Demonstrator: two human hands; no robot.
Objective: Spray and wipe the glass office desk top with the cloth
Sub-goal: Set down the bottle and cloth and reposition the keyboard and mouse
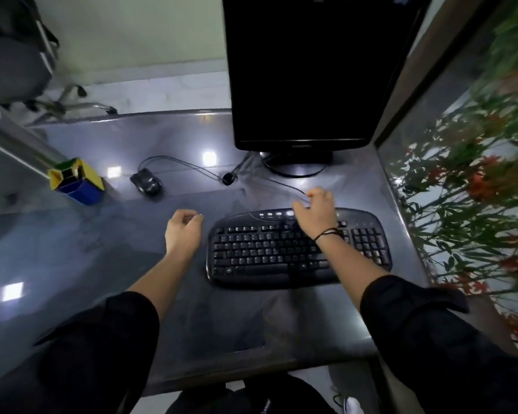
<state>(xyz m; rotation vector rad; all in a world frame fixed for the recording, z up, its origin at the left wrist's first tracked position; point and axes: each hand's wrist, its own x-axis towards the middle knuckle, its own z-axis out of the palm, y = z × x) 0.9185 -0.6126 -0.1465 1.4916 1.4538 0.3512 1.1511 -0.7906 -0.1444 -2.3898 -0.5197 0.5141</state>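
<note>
Black keyboard at centre, slightly angled, its cable running up toward 12 o'clock. Dark monitor, screen off, at 12 o'clock on a round base. Black wired mouse at 10 o'clock from the keyboard, well apart from it; its cord loops right to a small black grommet. Yellow-and-blue pen holder at 9 o'clock, left of the mouse. Office chair at 10 o'clock, far corner. Window along 3 o'clock, showing blurred green foliage with red flowers. Dark bag-like shape at 6 o'clock, partly hidden.
</note>
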